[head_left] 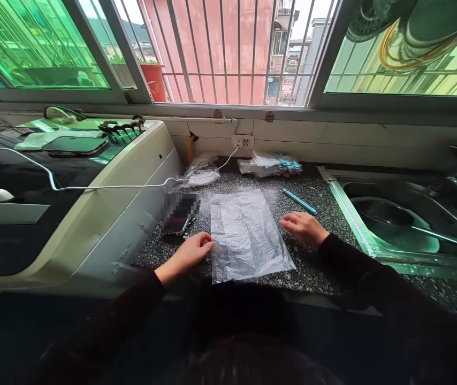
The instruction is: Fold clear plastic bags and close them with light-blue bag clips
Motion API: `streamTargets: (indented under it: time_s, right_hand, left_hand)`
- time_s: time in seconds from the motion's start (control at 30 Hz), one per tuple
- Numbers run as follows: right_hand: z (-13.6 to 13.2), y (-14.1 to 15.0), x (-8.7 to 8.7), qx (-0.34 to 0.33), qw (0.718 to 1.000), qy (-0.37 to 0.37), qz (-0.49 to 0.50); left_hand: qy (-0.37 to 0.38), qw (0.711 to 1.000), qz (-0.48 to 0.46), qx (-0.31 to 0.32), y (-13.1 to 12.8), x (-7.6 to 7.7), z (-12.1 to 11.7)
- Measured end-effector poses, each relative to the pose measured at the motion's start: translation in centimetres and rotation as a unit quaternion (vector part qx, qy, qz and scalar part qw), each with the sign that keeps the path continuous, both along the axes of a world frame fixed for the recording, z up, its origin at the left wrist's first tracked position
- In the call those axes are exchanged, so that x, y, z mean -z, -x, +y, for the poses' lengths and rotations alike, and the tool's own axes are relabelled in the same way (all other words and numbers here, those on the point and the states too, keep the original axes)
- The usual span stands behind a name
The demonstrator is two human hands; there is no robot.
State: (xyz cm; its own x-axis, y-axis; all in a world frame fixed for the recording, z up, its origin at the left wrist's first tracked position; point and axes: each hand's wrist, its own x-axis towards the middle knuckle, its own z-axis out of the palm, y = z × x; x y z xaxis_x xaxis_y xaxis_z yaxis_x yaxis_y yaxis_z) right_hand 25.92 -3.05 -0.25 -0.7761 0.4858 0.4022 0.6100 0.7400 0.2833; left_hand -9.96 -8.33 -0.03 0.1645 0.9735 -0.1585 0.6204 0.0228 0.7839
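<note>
A clear, crinkled plastic bag (248,230) lies flat on the speckled dark countertop in front of me. My left hand (188,252) is at its left edge, thumb and fingers slightly apart, the fingertips touching or almost touching the plastic. On the other side, my right hand (304,227) hovers just off the bag's right edge with fingers stretched and nothing in them. Beyond that hand rests a thin blue sealing clip (299,201). A phone (178,214), partly blurred out, lies left of the bag.
At the back wall are a bundle of packaged blue-ended strips (271,163) and crumpled plastic (202,171). A white cable (132,186) runs leftward from the wall socket (243,141). The stove (132,176) bounds the left, a metal sink (351,219) the right.
</note>
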Motion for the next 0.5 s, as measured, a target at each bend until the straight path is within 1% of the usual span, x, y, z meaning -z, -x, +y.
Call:
streamTargets:
  time_s: [0.03, 0.1, 0.17, 0.23, 0.27, 0.33, 0.43, 0.5]
  right_hand:
    - [0.8, 0.2, 0.2, 0.001, 1.000, 0.006, -0.010]
    - [2.1, 0.8, 0.5, 0.004, 1.000, 0.019, -0.024]
    - [3.0, 1.4, 0.7, 0.013, 0.999, 0.028, -0.029]
    - [3.5, 1.7, 1.0, 0.018, 0.999, 0.035, -0.034]
    - [3.6, 1.8, 1.2, 0.019, 0.998, 0.039, -0.036]
    - [3.7, 1.7, 1.6, 0.017, 0.998, 0.047, -0.033]
    - [3.4, 1.3, 2.1, 0.022, 0.998, 0.058, -0.013]
    - [3.1, 0.9, 2.2, 0.020, 0.998, 0.061, -0.002]
  left_hand:
    - [-0.067, 0.996, 0.058, 0.008, 0.2, 0.1, 0.0]
    - [-0.190, 0.968, 0.157, 0.039, 0.3, 0.2, 0.2]
    - [-0.296, 0.925, 0.227, 0.076, 0.2, 0.4, 0.7]
    - [-0.370, 0.881, 0.273, 0.109, -0.1, 0.8, 1.5]
    - [-0.389, 0.865, 0.289, 0.129, -0.3, 1.0, 2.0]
    - [-0.396, 0.845, 0.309, 0.182, -0.8, 1.4, 2.9]
    - [-0.365, 0.835, 0.319, 0.259, -1.6, 1.7, 4.0]
    - [-0.345, 0.831, 0.321, 0.294, -2.1, 1.6, 4.6]
